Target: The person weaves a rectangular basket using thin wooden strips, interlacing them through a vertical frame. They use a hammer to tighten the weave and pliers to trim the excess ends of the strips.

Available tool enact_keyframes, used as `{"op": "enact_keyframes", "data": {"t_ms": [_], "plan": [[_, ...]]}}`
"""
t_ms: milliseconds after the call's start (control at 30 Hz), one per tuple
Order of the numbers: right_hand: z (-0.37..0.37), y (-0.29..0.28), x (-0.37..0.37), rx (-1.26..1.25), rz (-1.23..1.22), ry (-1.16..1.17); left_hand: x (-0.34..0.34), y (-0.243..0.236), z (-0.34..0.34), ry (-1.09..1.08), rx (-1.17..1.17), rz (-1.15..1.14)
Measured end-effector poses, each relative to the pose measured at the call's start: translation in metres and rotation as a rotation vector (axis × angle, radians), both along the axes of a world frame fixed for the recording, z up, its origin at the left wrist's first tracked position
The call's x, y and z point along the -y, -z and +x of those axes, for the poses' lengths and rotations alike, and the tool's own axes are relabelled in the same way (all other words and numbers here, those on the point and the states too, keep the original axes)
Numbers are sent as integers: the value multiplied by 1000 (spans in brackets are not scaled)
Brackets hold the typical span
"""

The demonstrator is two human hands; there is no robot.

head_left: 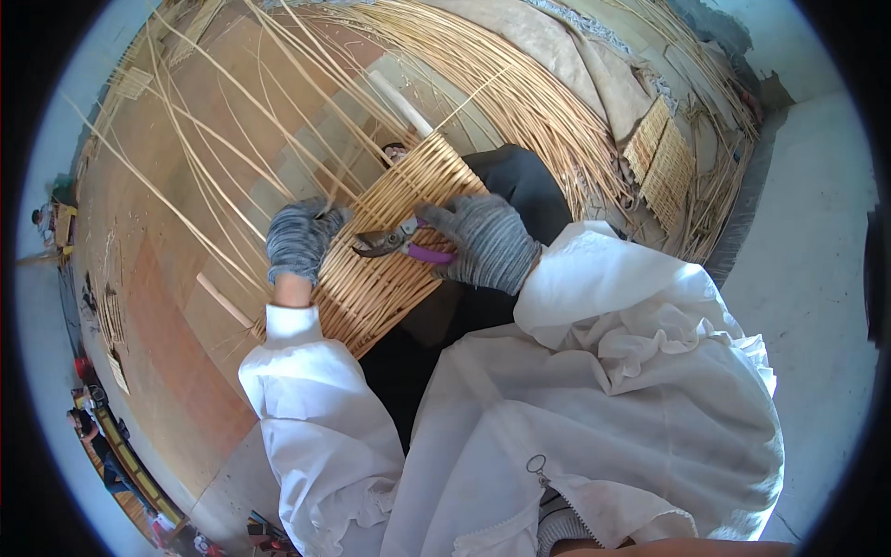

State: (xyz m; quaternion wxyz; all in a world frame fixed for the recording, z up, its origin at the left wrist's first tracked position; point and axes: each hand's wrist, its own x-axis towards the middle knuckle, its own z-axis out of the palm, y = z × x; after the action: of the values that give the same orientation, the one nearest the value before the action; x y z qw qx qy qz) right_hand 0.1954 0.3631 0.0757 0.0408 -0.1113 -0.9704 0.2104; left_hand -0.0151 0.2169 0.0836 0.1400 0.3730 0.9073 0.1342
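A woven wicker panel (399, 209) lies tilted across my lap, with long loose rods (227, 130) fanning out from its upper left edge. At that edge my left hand (304, 237), in a grey knitted glove, has its fingers curled around the base of a wicker rod; the fingertips are partly hidden. My right hand (492, 241), gloved alike, grips pruning shears (429, 252) with purple handles. Their metal blades point left over the panel's weave, apart from my left hand. Thicker pale sticks (401, 102) jut from the panel's top and lower left corners.
Bundled wicker rods (520, 111) sweep across the floor beyond my lap, beside a beige cloth (557, 56). A small woven mat (661, 162) lies at the right, near a white wall (817, 213). Far left, a person (97, 441) sits by a long bench.
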Motion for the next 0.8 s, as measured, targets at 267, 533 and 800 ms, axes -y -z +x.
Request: {"op": "enact_keyframes", "data": {"t_ms": [267,533,800], "plan": [[-43,-5,7,100,67,-7,22,-11,2,-127,104,327],[-50,-13,32,130,-9,-142,45,-44,-3,-102,154,279],[-62,-5,49,219,-187,-222,78,-71,7,-283,281,444]]}}
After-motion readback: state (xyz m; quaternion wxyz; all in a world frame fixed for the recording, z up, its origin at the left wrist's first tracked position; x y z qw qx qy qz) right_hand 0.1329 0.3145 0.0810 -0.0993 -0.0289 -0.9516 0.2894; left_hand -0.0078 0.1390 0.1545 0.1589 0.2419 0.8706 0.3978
